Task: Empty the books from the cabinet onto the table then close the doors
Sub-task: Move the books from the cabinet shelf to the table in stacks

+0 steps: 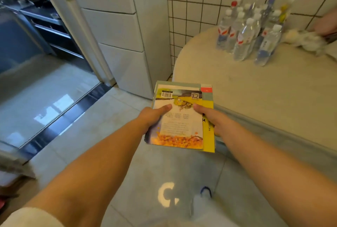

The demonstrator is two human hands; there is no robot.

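A small stack of thin books (182, 117) hangs in the air in front of me, over the floor beside the table's near left edge. The top cover is white and yellow with orange leaves, a barcode and a QR code. My left hand (155, 117) grips the stack's left side, thumb on the cover. My right hand (211, 119) grips its right side, thumb also on top. The round beige table (255, 95) lies to the right. The cabinet is not in view.
Several plastic water bottles (251, 31) stand at the table's far side against the tiled wall. A pale blurred bundle (306, 40) and another person's hand (326, 24) are at the far right. A doorway with a dark threshold (63, 115) opens on the left.
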